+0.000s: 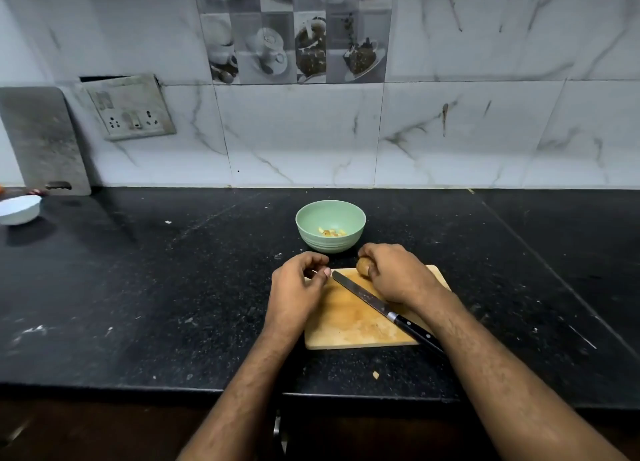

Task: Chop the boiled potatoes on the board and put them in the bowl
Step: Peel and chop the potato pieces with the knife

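Head view: right hand (394, 273) fingers curl round potato (363, 265) on board (349, 325); left hand (298, 287) loosely curled, holding nothing.

The right hand (394, 273) covers most of the potato (362, 266). The right forearm hides the knife (381, 308) handle end. The white bowl (19, 209) is cut off at the counter's left edge.
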`<state>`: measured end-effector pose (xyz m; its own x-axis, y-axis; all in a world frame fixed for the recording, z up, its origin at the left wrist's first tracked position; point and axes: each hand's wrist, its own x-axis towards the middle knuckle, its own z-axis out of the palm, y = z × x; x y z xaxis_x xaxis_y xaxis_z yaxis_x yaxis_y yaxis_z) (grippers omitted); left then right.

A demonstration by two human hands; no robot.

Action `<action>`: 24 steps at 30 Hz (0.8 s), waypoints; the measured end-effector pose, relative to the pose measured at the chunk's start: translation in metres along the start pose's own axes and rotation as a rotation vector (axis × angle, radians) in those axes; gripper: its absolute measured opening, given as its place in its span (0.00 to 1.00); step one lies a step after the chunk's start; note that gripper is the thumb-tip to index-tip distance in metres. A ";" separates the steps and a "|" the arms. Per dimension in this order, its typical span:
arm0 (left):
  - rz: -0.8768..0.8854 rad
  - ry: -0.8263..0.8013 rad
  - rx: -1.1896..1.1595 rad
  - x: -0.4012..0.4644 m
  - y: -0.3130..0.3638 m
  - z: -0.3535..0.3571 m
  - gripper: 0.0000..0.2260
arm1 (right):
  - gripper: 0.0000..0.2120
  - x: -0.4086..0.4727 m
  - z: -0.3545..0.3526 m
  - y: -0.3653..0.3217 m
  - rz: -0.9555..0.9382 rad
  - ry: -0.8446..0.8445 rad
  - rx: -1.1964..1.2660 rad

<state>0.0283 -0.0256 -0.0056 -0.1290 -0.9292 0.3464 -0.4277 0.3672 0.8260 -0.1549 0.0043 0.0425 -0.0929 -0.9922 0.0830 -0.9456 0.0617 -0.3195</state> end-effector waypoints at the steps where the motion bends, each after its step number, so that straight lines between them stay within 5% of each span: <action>1: -0.001 -0.004 -0.005 -0.002 -0.002 -0.002 0.09 | 0.16 0.001 0.001 -0.002 -0.006 0.022 0.030; 8: 0.046 -0.106 0.022 -0.026 -0.016 -0.006 0.25 | 0.13 -0.003 0.030 -0.024 -0.106 -0.174 0.297; 14: 0.014 -0.105 0.036 -0.039 -0.017 -0.008 0.20 | 0.11 -0.009 0.041 -0.025 -0.108 -0.204 0.312; 21: -0.025 -0.071 0.248 -0.041 -0.021 -0.005 0.18 | 0.08 -0.023 0.022 -0.019 -0.070 0.012 0.174; 24: -0.032 -0.082 0.264 -0.039 -0.023 -0.004 0.18 | 0.14 -0.033 0.011 -0.013 -0.022 -0.103 0.002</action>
<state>0.0472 0.0024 -0.0363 -0.1790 -0.9443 0.2761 -0.6499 0.3242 0.6874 -0.1363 0.0351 0.0331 -0.0392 -0.9992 -0.0069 -0.9465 0.0393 -0.3203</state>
